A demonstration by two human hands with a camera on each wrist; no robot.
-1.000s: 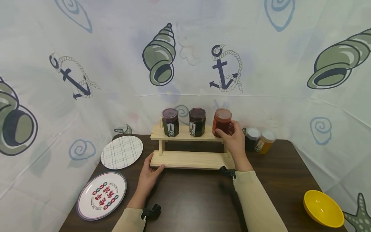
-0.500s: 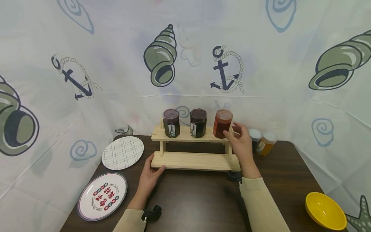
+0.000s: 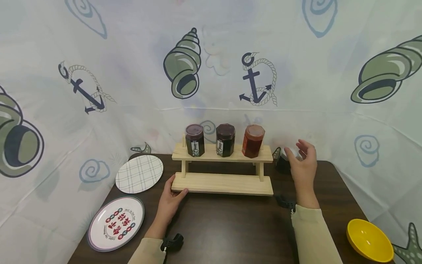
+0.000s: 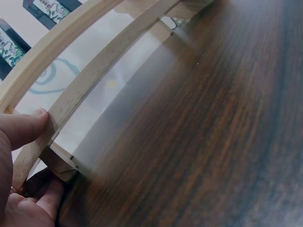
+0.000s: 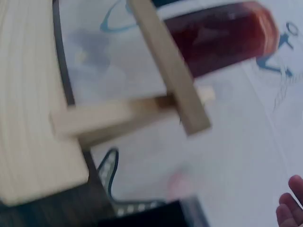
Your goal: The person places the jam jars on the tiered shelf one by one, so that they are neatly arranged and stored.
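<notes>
My left hand (image 3: 169,201) holds the left end of a two-tier wooden display rack (image 3: 221,184). In the left wrist view its thumb (image 4: 26,126) lies against the board and the other fingers reach underneath. On the upper tier stand a purple-lidded jar (image 3: 195,142), a dark jam jar (image 3: 225,141) and a red jam jar (image 3: 253,142). To the right of the rack, my right hand (image 3: 304,169) is raised with spread, slightly bent fingers and nothing in them. Partly behind it stands a dark jar (image 3: 282,164) with a pale lid; the amber jar there is hidden from the head view.
A checked plate (image 3: 139,174) and a white plate with red lettering (image 3: 115,223) lie at the table's left. Near the right edge sits a yellow bowl (image 3: 370,240). A patterned cloth (image 3: 211,99) hangs behind the dark wooden table (image 3: 224,227).
My right hand has let go of the red jam jar and moved right, in front of the jars beside the rack. The left hand keeps its hold on the rack.
</notes>
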